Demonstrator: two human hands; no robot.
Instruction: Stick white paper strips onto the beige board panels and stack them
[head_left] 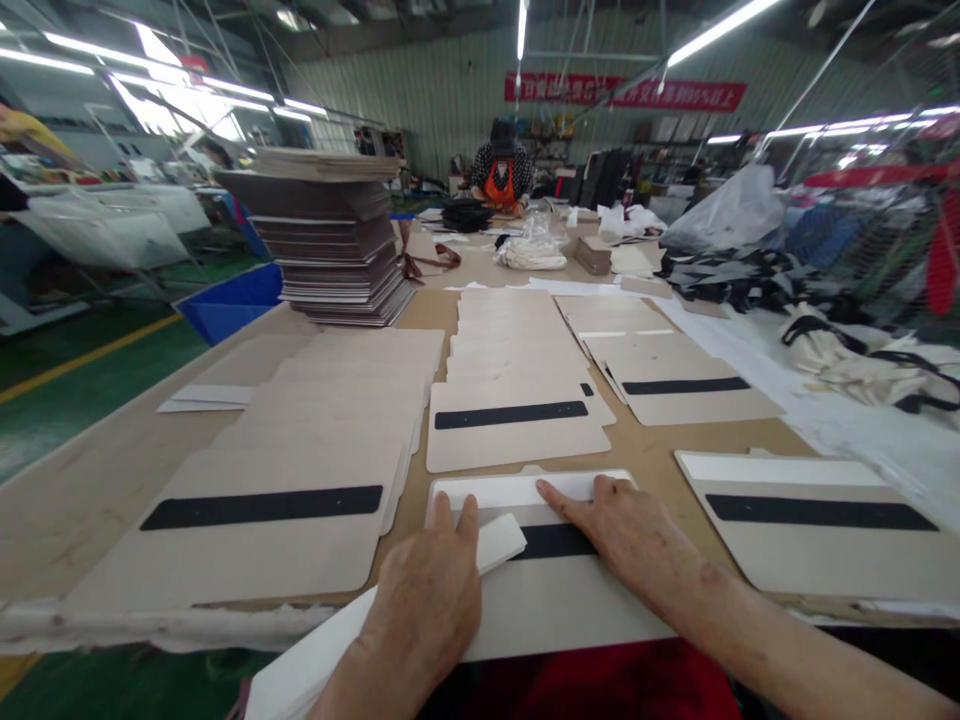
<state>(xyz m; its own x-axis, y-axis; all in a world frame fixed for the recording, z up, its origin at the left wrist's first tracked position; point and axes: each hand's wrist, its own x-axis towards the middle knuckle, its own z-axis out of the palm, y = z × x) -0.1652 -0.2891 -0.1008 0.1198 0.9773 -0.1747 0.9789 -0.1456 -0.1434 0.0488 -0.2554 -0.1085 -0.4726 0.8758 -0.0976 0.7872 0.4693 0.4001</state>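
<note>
A beige panel (pixel 555 600) with a black band across it and a white strip (pixel 499 488) along its far edge lies in front of me at the table's near edge. My left hand (pixel 435 590) is closed around a bundle of long white strips (pixel 504 540), with two fingertips extended onto the left part of the white strip. Against the right part of that strip presses my right hand (pixel 622 525), its thumb and index finger apart and nothing held. The hands and bundle cover parts of the black band.
Overlapping beige panels lie at left (pixel 300 450), centre (pixel 517 430) and right (pixel 690 400). Another panel with a white strip (pixel 810 540) lies near right. A tall stack of brown panels (pixel 337 250) stands at the back left. Across the table works another person (pixel 501 175).
</note>
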